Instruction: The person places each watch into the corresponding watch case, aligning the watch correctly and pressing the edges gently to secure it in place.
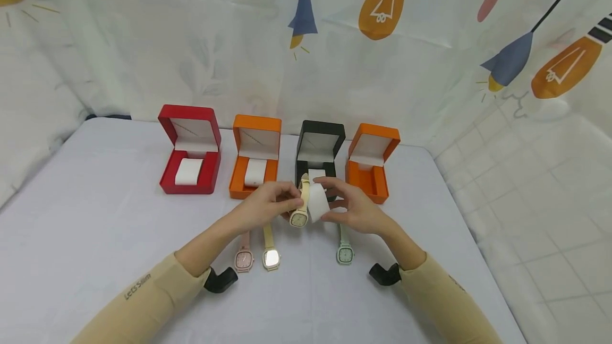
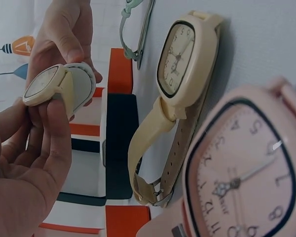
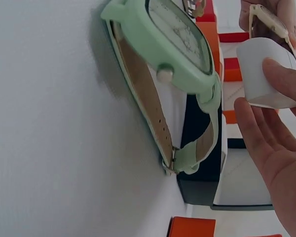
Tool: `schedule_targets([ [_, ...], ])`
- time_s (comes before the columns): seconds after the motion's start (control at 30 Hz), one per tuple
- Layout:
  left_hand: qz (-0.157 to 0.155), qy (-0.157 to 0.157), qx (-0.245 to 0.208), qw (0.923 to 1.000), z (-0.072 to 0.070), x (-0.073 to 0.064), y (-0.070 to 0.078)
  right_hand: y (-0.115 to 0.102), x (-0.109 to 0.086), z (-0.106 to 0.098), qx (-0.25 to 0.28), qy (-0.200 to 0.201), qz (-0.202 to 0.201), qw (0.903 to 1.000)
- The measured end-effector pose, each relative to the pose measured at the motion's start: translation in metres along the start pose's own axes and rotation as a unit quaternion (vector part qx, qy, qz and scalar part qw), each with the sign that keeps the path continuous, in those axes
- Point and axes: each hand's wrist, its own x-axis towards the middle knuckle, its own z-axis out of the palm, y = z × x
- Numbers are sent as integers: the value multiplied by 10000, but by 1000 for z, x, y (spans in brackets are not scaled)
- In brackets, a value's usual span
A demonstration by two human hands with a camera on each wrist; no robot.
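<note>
My left hand [image 1: 268, 203] pinches a cream wristwatch [image 1: 298, 219] by its strap, the square dial hanging low. Beside it, my right hand [image 1: 356, 206] grips a white watch cushion [image 1: 318, 203] between thumb and fingers. Watch and cushion meet side by side in front of the black box [image 1: 320, 127]; in the left wrist view the strap [image 2: 67, 91] overlaps the cushion's end. Below the hands lie a pink watch [image 1: 244, 260], another cream watch [image 1: 271, 259] and a mint-green watch [image 1: 345, 254].
Open boxes line the back of the white table [image 1: 115, 200]: a red box [image 1: 188, 113], an orange box [image 1: 257, 122] and, right of the black one, another orange box [image 1: 380, 132] with no cushion inside. White cushions sit in the red box and left orange box. A patterned curtain [image 1: 239, 41] hangs behind.
</note>
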Motion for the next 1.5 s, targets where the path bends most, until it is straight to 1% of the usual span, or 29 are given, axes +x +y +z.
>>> schedule_targets([
  [0.1, -60, -34, -53, 10000, 0, 0, 1, -1, 2, 3, -15, 45, 79, 10000],
  [0.3, -180, 42, -41, 9998, -1, 1, 1, -2, 4, 7, -3, 271, 231, 9994],
  [0.4, -227, 174, -37, 9996, 0, 1, 0, 0, 4, 8, 58, 316, 221, 9992],
  [0.5, -274, 368, -12, 9989, 0, 1, 0, 2, 4, 9, 106, 365, 216, 9990],
  [0.57, -272, 497, 80, 9984, 2, 1, 1, 2, 4, 10, 114, 414, 210, 9989],
  [0.63, -221, 625, 261, 9975, 3, 0, 1, 2, 4, 11, 114, 460, 199, 9987],
  [0.73, -61, 779, 677, 9946, 6, -1, 3, 2, 4, 11, 140, 508, 203, 9984],
  [0.87, 226, 969, 1285, 9867, 10, -4, 7, 3, 3, 13, 176, 571, 215, 9980],
  [1.0, 407, 1050, 1692, 9791, 12, -6, 9, 4, 3, 14, 272, 614, 272, 9974],
  [1.17, 547, 999, 1991, 9733, 15, -8, 9, 6, 1, 17, 395, 613, 423, 9964],
  [1.33, 650, 907, 2224, 9685, 18, -8, 9, 5, 0, 17, 478, 670, 445, 9956],
  [1.43, 736, 884, 2260, 9673, 19, -7, 9, 6, -1, 17, 542, 729, 424, 9950],
  [1.5, 768, 866, 2225, 9680, 20, -7, 8, 8, -1, 17, 591, 761, 384, 9946],
])
